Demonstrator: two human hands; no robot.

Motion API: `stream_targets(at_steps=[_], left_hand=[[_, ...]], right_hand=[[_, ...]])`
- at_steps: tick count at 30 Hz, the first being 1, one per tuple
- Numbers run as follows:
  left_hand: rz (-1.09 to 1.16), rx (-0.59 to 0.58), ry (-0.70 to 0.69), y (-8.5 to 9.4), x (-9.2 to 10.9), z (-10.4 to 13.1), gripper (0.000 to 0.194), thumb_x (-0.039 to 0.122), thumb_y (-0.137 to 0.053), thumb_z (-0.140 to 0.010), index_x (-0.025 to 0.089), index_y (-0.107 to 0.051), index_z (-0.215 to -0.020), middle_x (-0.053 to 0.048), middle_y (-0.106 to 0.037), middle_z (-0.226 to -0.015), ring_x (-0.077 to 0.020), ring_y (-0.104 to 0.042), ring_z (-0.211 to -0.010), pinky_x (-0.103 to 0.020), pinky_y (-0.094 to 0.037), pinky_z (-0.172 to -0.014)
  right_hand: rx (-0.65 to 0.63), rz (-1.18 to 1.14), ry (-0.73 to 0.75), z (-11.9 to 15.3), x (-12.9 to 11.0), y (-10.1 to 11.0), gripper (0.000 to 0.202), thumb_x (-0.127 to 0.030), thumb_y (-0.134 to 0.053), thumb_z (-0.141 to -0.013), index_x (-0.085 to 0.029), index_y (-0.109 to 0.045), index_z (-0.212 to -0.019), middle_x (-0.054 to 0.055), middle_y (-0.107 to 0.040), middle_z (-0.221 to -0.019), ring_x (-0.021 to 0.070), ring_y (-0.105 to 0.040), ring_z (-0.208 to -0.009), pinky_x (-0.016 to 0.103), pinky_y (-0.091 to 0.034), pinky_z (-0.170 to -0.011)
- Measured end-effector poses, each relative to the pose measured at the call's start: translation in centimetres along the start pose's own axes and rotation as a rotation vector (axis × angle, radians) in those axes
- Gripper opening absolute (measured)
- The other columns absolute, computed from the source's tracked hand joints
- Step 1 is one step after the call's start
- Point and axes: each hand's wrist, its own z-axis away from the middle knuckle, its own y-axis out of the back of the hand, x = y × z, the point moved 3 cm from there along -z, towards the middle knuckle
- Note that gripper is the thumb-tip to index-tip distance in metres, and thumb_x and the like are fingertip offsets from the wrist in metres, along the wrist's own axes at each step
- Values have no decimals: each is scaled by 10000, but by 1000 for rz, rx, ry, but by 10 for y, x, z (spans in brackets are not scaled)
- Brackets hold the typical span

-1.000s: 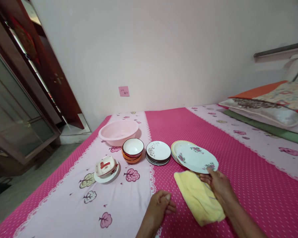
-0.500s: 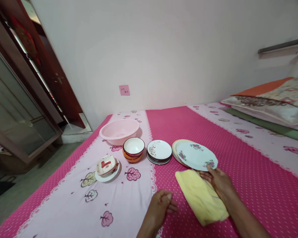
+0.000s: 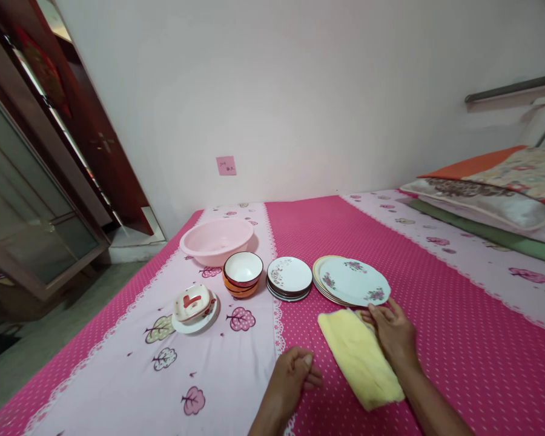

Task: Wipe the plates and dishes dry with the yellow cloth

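My right hand (image 3: 393, 333) is at the front edge of an oval white plate (image 3: 354, 280) with pink flower sprigs. A yellow cloth (image 3: 361, 363) hangs from its closed fingers, and the thumb is close to the plate's rim. The oval plate lies on a stack of yellow-rimmed plates (image 3: 318, 280), covering most of them. My left hand (image 3: 293, 378) rests on the bedspread left of the cloth, its fingers loosely curled and apart, with nothing in them. Left of the oval plate is a stack of dark-rimmed small plates (image 3: 289, 275).
Stacked bowls (image 3: 243, 269) stand left of the small plates, before a pink basin (image 3: 218, 237). Nearer, a squarish dish (image 3: 191, 303) sits on a white saucer (image 3: 197, 327). Folded bedding (image 3: 495, 194) lies at the right, and a wall (image 3: 300, 109) closes the far side.
The oval plate has settled lower and slightly left onto the yellow-rimmed stack. My right hand and the cloth have shifted a little left; its grip on the plate has eased. My left hand stays put.
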Motion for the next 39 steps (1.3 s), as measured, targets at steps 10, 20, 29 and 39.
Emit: stream_targets(at_steps=[10, 20, 29, 39], left_hand=[[-14, 2, 12, 1, 1, 1, 696, 777, -757, -639, 150, -620, -908, -75, -732, -813, -185, -692, -708, -318, -477, -707], [-12, 7, 12, 0, 0, 0, 716, 790, -751, -641, 145, -621, -926, -78, -731, -812, -191, -692, -705, -321, -468, -700], [-23, 16, 25, -1, 2, 1, 727, 803, -742, -638, 148, -629, -935, -87, -741, -814, -200, -698, -693, -328, -478, -695], [-32, 12, 25, 0, 3, 1, 747, 819, -742, -629, 152, -631, -947, -93, -743, -823, -198, -690, -696, -325, -472, -697]], right_hand=[[-31, 40, 64, -6, 3, -2, 1013, -490, -847, -678, -153, -430, -1538, 4, -741, -781, 219, -735, -694, 304, -611, -651], [-122, -26, -9, -12, 5, -4, 989, -455, -860, -673, -168, -451, -1526, -12, -734, -807, 171, -707, -679, 254, -606, -638], [-105, -101, -58, -14, 12, -3, 908, -394, -881, -627, -217, -535, -1447, 36, -734, -1088, 178, -734, -842, 262, -629, -730], [-90, -60, -38, -13, 12, -4, 791, -415, -874, -615, -188, -634, -1334, 60, -723, -1088, 206, -721, -898, 288, -616, -749]])
